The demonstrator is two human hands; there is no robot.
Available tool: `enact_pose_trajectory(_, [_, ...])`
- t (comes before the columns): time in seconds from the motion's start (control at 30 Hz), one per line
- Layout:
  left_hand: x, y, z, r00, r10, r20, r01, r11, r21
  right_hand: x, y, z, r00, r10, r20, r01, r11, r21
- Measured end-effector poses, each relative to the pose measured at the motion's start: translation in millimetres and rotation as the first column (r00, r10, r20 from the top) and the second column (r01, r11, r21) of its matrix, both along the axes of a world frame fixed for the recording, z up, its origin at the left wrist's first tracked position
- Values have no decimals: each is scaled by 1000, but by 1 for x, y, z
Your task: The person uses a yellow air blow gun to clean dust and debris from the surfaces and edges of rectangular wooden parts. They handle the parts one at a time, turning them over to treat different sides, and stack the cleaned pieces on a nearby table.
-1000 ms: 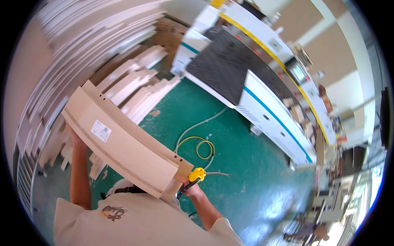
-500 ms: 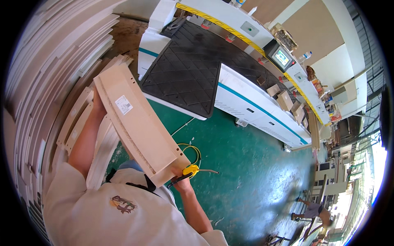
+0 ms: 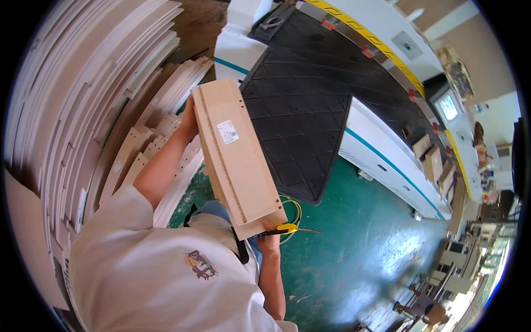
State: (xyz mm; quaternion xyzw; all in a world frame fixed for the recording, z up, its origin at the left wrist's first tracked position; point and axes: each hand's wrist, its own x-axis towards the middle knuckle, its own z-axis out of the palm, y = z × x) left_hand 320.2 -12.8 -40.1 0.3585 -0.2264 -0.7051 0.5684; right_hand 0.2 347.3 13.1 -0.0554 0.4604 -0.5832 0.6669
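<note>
A long light-brown wooden panel [image 3: 246, 157] with a white label, a lengthwise groove and dark holes near its corners is held tilted in front of my body. My left hand [image 3: 189, 117] grips its far left edge, with the fingers partly hidden behind the wood. At the near end, my right hand [image 3: 269, 240] is closed round a yellow and black air blow gun [image 3: 285, 228] with a thin metal nozzle pointing right. The same hand also bears against the panel's near end. A coiled yellow hose [image 3: 297, 209] hangs behind the blow gun.
Stacked pale boards [image 3: 105, 83] rise along the left, with shorter drilled panels [image 3: 130, 152] beside them. Ahead stands a white machine [image 3: 387, 160] with a black ribbed bed [image 3: 298, 133]. Wood blocks [image 3: 434, 163] lie on it. Another person [image 3: 426, 307] is far right on the green floor [image 3: 343, 249].
The panel and both hands have shifted right in view, and the panel stands steeper. The machine has also moved right and nearer in the picture as the view turned. Both holds are unchanged.
</note>
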Motion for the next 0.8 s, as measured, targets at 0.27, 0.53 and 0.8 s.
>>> enact_pose_trajectory(0.27, [-74,-56,20,992,122,32,-119,989,-89,-90,-74,2,977,133,-165,-124,990,66])
enact_pose_trajectory(0.53, [-109,-9,33,633,456,625,-571,821,-20,-272,-162,7,641,715,-280,-724,684,89])
enact_pose_trajectory(0.8, [-237,131,59,752,397,527,-551,816,172,-459,-242,78,-4,966,-257,-725,174,666])
